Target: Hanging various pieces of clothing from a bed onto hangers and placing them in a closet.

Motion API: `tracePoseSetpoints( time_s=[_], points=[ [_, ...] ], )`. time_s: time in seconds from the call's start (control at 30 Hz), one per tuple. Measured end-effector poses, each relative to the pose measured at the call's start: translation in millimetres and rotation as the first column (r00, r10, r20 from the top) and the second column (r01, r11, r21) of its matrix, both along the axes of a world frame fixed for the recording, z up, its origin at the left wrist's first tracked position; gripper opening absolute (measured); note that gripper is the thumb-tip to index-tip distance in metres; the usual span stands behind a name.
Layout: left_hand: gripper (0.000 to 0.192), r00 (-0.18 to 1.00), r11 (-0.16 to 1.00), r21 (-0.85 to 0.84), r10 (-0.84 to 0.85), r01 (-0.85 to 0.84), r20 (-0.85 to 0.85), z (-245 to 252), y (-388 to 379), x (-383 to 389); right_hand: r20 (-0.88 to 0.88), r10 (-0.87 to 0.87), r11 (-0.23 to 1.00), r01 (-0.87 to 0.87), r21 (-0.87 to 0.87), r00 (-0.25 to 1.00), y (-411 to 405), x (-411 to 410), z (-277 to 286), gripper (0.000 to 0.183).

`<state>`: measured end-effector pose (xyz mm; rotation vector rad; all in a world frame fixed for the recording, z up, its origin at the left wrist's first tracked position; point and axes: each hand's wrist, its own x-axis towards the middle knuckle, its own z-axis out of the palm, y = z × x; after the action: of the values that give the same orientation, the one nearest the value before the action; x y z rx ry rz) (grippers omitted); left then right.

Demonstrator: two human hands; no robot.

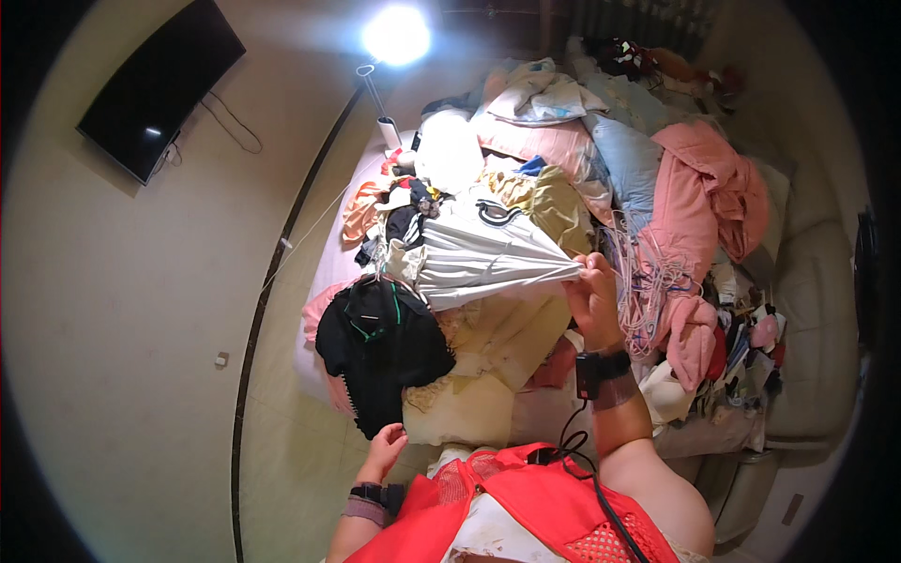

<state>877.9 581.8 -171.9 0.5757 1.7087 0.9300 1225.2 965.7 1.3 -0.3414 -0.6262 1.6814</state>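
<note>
White fabric (493, 260) is drawn into a taut, pleated point, and my right hand (595, 299) pinches its tip. A black and white cord loop (498, 212) lies on this fabric. To its left a black garment (383, 345) with green trim is spread over the near edge of the bed (464, 415). My left hand (386, 450) is beside that garment's lower end, fingers curled. Whether it grips the hem cannot be made out. Under the white fabric lies a beige, lace-edged cloth (507, 338).
A tangle of wire hangers (644, 281) lies right of my right hand, beside a pink padded garment (690, 190). Pillows and bedding (542, 134) are piled at the back. A bright lamp (395, 35) stands at the far left corner. A black cable (605, 500) trails from my right wrist.
</note>
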Motion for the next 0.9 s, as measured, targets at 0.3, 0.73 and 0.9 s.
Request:
tracePoseSetpoints(
  time_s=[0.3,0.73,0.9],
  points=[
    [0.038,0.956,0.933,0.206,-0.282,0.294,-0.086,77.1,101.7,78.2,-0.014,0.119,0.987,-0.117,0.107,0.993,-72.4,93.8,62.5,0.019],
    [0.04,0.768,0.976,0.211,-0.169,0.045,0.618,172.7,191.7,231.7,0.636,0.538,0.686,-0.726,0.051,0.553,-178.8,112.0,43.9,0.013],
    [0.061,0.725,0.919,0.379,-0.334,0.109,0.602,201.8,171.1,234.3,0.478,0.615,0.77,-0.348,-0.534,0.627,-152.3,120.2,17.9,0.026]
  ],
)
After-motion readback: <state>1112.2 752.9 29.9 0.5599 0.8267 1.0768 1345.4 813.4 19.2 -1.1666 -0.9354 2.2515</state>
